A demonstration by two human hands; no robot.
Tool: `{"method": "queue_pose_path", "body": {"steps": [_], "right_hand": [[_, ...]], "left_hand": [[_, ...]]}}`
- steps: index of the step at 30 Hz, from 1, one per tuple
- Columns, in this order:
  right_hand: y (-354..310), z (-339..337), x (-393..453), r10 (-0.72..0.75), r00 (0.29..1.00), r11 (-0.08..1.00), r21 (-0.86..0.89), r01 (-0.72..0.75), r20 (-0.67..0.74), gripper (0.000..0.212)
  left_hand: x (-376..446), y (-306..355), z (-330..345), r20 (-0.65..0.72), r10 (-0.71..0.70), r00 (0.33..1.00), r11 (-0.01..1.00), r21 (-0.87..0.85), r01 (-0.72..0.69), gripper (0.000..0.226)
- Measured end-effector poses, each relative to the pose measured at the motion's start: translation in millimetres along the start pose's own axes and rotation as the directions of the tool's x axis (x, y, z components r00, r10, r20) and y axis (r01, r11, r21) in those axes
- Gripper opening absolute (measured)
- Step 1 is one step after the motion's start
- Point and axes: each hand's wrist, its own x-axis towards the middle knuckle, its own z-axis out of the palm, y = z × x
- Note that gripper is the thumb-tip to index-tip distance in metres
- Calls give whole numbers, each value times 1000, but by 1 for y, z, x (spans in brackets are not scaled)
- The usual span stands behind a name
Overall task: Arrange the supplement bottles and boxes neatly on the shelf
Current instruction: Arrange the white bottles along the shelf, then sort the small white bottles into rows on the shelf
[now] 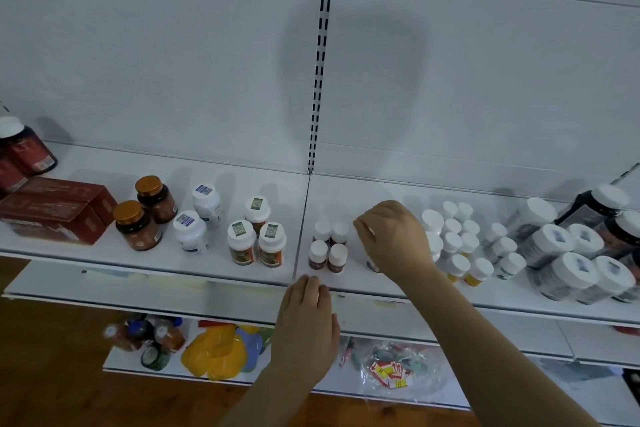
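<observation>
Your right hand [391,236] has its fingers curled down over a small white-capped bottle [372,263]. Only a sliver of its base shows under your palm, so I can't tell how firm that grip is, but it looks like a top-down pinch on the cap. The bottle sits on the shelf [207,263] just right of the square of four small brown bottles [327,246], near the front edge.

Your left hand [306,319] holds nothing. Its fingers are loosely bent, with the tips resting at the shelf's front lip, just below those four bottles.

My take on doing this step well: keep the bottle upright and slide or set it so it lines up with the front row of the four, with the same gap as between them. Go easy, because a cap-only grip lets a light bottle swing and knock its neighbours. Your wrist is close to the cluster of white bottles [457,243] on the right, so lift straight up when you let go rather than sweeping sideways.

That left hand is in a handy spot to steady the brown ones if they wobble. Further left, the orange-lidded jars [145,211] and the red boxes [55,208] look roughly grouped already, so I'd finish this little row first.
</observation>
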Motion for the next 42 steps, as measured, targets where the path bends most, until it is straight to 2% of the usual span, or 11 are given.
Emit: {"method": "queue_pose_path", "body": {"steps": [3,5,14,23,26,28,30,32,34,37,42], "right_hand": [[9,-14,-12,39,987,999,-10,-41,-154,29],[17,-17,-21,33,982,997,-64,-46,-185,20],[20,-13,-47,70,996,979,-189,-78,-48,12],[9,-16,-46,158,987,977,-149,-155,12,14],[7,-25,-47,141,989,987,-73,-144,-44,13],[2,-39,-50,149,978,988,-9,-152,-148,16],[-6,-58,-51,218,949,975,85,-204,-228,19],[-17,-79,-53,330,915,932,236,-276,-233,17],[-30,-96,-60,445,875,847,405,-344,-188,12],[-41,-112,-70,561,817,690,621,-371,-134,6],[-41,-123,-77,636,770,536,747,-393,-52,10]], "left_hand": [[-2,11,4,4,36,999,999,-25,-36,57],[-1,20,6,10,59,998,998,-23,-59,57],[8,32,0,45,98,994,992,81,-101,56],[13,29,-2,51,107,993,990,84,-111,57],[12,28,-6,37,107,994,994,22,-108,56],[9,31,-15,31,81,996,985,-154,-75,54],[7,37,-29,-3,1,1000,884,-468,-2,50],[3,47,-47,-43,-92,995,673,-739,30,41],[-5,60,-67,-62,-180,982,439,-898,24,20],[-14,81,-86,-91,-307,947,225,-974,-20,7],[-22,113,-97,-134,-512,848,49,-991,-127,20]]}}
